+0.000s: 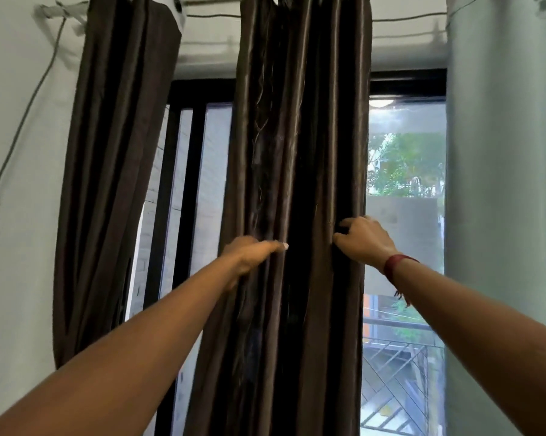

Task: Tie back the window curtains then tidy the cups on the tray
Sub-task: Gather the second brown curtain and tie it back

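A dark brown satin curtain [296, 171] hangs bunched in folds down the middle of the window. My left hand [249, 256] wraps round its left edge at mid height, fingers behind the folds and thumb lying across the front. My right hand [364, 240], with a red thread on the wrist, grips the curtain's right edge at about the same height. A second brown curtain [114, 171] hangs gathered at the left, free of both hands. No cups or tray are in view.
The black-framed window [407, 86] shows trees and a metal railing [400, 376] outside at the right. A pale wall with a cable [23, 127] stands at the left. A pale green wall or pillar [501, 215] fills the right side.
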